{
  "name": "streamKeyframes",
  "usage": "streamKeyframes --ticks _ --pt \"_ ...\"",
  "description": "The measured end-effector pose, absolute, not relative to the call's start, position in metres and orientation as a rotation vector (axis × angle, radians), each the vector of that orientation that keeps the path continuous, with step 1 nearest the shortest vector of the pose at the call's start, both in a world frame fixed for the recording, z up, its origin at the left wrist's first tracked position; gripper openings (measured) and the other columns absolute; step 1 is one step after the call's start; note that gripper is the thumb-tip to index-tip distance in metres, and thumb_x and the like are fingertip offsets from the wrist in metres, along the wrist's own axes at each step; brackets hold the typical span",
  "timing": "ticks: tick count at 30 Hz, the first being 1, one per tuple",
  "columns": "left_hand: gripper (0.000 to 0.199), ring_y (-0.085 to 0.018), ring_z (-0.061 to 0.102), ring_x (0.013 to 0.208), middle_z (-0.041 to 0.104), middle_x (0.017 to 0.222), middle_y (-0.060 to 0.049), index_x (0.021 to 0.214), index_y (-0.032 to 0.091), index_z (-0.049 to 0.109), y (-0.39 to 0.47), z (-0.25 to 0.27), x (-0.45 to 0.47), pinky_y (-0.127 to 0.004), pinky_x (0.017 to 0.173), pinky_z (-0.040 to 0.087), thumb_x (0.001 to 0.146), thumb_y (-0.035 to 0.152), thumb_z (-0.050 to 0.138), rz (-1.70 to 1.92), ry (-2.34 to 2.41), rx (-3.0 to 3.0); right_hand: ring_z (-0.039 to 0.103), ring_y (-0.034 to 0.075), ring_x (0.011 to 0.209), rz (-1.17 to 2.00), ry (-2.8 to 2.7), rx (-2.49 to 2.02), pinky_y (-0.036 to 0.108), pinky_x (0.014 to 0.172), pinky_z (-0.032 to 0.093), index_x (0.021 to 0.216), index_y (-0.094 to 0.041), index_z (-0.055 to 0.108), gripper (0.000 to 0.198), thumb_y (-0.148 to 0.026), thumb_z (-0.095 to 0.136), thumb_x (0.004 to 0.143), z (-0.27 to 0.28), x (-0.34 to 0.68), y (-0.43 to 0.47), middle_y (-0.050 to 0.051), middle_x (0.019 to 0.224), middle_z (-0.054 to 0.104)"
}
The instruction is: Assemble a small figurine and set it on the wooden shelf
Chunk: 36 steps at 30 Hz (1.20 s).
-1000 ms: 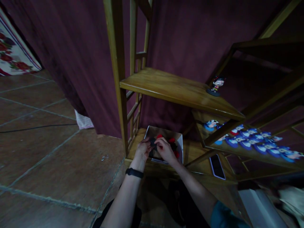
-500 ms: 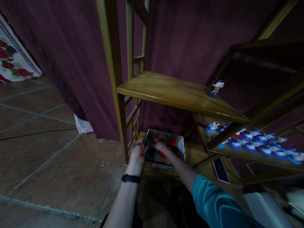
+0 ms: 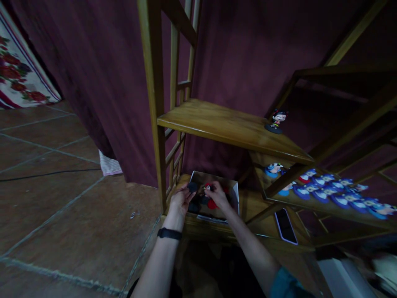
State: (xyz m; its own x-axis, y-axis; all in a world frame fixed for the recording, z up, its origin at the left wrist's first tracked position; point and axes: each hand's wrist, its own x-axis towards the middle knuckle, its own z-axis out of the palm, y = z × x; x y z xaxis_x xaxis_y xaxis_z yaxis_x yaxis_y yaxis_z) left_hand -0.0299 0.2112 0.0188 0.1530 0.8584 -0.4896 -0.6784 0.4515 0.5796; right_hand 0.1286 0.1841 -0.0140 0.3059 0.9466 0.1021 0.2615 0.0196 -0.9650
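Observation:
An open white cardboard box sits on the low shelf, with black and red pieces inside. Over its left side, my left hand is closed on a black round base; whether a figurine is attached to it, I cannot tell. My right hand reaches into the box from the right, its fingers pinching a small figurine with a pale face and red parts. Beneath the right hand lies a red round piece. On the wooden shelf above stands a black-haired figurine on a black base.
Several blue-based figurines stand in rows on a shelf to the right. A phone lies on the low board right of the box. The shelf's wooden post rises just left of the hands, and a purple curtain hangs behind.
My right hand has shifted slightly right within the box, and a figurine now shows in its fingers. My left hand keeps the black base in nearly the same place.

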Motion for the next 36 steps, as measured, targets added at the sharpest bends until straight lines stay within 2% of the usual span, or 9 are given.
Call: streamKeyframes --ticks 3,7,13,21,30,36 --pt "0.023 -0.013 0.063 0.066 0.064 0.074 -0.006 0.082 0.013 0.06 0.205 0.018 -0.019 -0.031 0.068 0.054 0.072 -0.004 0.049 1.073 0.852 0.278 0.06 0.015 0.074 1.113 -0.889 -1.247 0.031 0.067 0.052 0.092 -0.021 0.055 0.034 -0.034 0.067 0.063 0.004 0.139 0.15 0.002 0.087 0.061" --pt "0.02 -0.014 0.063 0.066 0.066 0.076 -0.008 0.086 0.011 0.062 0.192 0.014 0.001 -0.031 0.067 0.054 0.073 -0.001 0.054 0.992 0.814 0.351 0.061 0.015 0.08 1.186 -0.734 -1.081 0.035 0.08 0.05 0.089 -0.021 0.057 0.03 -0.03 0.069 0.063 0.018 0.146 0.124 0.002 0.088 0.061" --pt "0.023 -0.014 0.064 0.069 0.068 0.081 -0.009 0.093 0.012 0.064 0.179 0.012 0.018 -0.026 0.068 0.052 0.07 0.005 0.061 0.955 0.808 0.438 0.059 0.014 0.076 0.961 -0.844 -1.196 0.032 0.075 0.051 0.092 -0.023 0.057 0.029 -0.032 0.065 0.066 0.013 0.151 0.128 0.0 0.089 0.059" --pt "0.025 -0.016 0.065 0.073 0.069 0.084 -0.01 0.09 0.011 0.065 0.177 0.013 0.024 -0.028 0.071 0.051 0.066 0.006 0.067 0.954 0.7 0.401 0.056 0.015 0.076 0.606 -1.157 -1.486 0.026 0.07 0.047 0.094 -0.024 0.057 0.023 -0.03 0.054 0.072 0.01 0.152 0.134 -0.001 0.083 0.061" --pt "0.033 -0.018 0.065 0.077 0.069 0.088 -0.011 0.092 0.01 0.067 0.179 0.012 0.023 -0.029 0.073 0.051 0.06 0.003 0.07 0.933 0.656 0.412 0.058 0.017 0.082 0.383 -1.374 -1.638 0.03 0.076 0.045 0.097 -0.026 0.055 0.023 -0.026 0.051 0.075 0.019 0.152 0.13 0.0 0.088 0.063" --pt "0.029 -0.015 0.064 0.069 0.07 0.077 -0.009 0.084 0.009 0.069 0.177 0.012 0.025 -0.027 0.069 0.05 0.055 0.004 0.073 1.006 0.725 0.465 0.055 0.018 0.091 0.25 -1.525 -1.622 0.031 0.083 0.042 0.096 -0.025 0.055 0.021 -0.02 0.047 0.077 0.027 0.147 0.126 0.002 0.095 0.06"
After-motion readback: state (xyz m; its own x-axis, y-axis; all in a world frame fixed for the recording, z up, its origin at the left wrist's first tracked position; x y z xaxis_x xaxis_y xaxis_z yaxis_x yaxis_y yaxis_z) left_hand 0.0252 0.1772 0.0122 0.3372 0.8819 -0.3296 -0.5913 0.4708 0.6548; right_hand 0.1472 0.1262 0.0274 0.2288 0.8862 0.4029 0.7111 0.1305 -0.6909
